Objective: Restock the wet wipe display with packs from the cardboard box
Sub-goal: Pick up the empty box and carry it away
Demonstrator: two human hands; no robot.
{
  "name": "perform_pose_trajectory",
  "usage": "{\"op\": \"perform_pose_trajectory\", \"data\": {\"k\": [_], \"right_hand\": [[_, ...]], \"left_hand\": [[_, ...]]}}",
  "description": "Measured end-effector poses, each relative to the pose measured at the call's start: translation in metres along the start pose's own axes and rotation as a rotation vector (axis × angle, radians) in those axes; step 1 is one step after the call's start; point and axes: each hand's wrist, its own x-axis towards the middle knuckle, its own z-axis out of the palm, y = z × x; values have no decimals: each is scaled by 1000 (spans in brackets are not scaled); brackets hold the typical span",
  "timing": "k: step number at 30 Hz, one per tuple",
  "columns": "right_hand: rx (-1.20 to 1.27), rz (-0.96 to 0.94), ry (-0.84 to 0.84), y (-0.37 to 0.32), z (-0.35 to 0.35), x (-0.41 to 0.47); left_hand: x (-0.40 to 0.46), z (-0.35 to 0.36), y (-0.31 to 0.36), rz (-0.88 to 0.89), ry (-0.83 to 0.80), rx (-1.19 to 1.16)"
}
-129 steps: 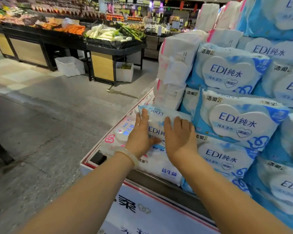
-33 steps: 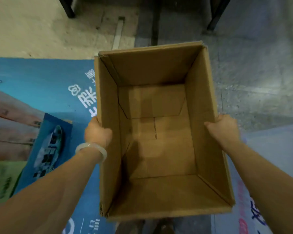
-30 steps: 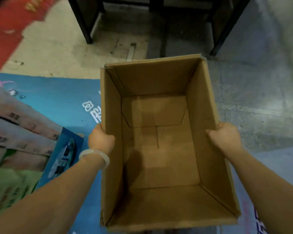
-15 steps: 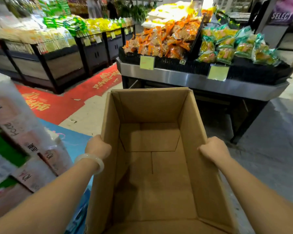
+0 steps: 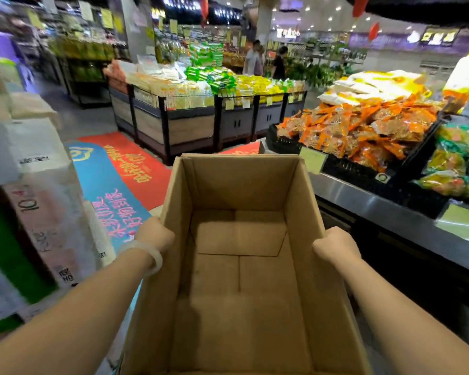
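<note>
1. Since the cardboard box (image 5: 241, 266) shows only its bare floor flaps, with no packs inside, I judge that unloading is finished and the step in hand is carrying the empty box off.
2. The box sits at centre, near me, open top up, its far wall tipped slightly away, held clear of the floor between both arms.
3. My left hand (image 5: 155, 235) is closed on the top edge of the left wall, and my right hand (image 5: 333, 249) is closed on the top edge of the right wall; the fingers themselves are hidden behind the backs of the hands.
4. A pale smooth bangle (image 5: 149, 255) rings the left wrist.
5. The box is plain brown corrugated board, matte, straight-sided and deep; a seam runs down the middle of its floor, and one flap edge is cut at a slant.
6. Next, I reckon the move calls for a level, two-handed carry down the aisle; light board like this can flex, so the grip should stay even.
7. To the left, near, stand bulky soft packs in cloudy plastic wrap (image 5: 38, 185); the wet wipe display itself is not in view.
8. To the right, a steel-fronted counter (image 5: 390, 209) holds crinkly orange snack bags (image 5: 363, 128) in black crates.
9. Farther off lies a red and blue floor mat (image 5: 125, 169).
</note>
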Motion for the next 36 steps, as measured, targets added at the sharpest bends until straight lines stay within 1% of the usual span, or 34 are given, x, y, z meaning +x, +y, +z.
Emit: {"op": "perform_pose_trajectory", "data": {"k": [4, 8, 15, 20, 23, 26, 31, 36], "right_hand": [[-5, -50, -62, -59, 34, 86], [-26, -79, -104, -134, 67, 176], [-53, -180, -154, -274, 104, 315], [-112, -276, -200, -382, 143, 412], [-116, -346, -198, -459, 177, 481], [-127, -394, -188, -545, 208, 547], [-158, -505, -224, -705, 257, 635], [-148, -624, -281, -865, 330, 697]], "left_hand": [[84, 11, 2, -75, 48, -20], [187, 17, 7, -128, 60, -47], [354, -5, 27, -201, 110, -42], [484, -14, 22, -261, 166, -113], [573, -19, 16, -310, 172, -105], [663, -33, 12, -372, 219, -96], [801, -83, 4, -473, 296, -48], [940, -137, -38, -548, 354, -45]]}}
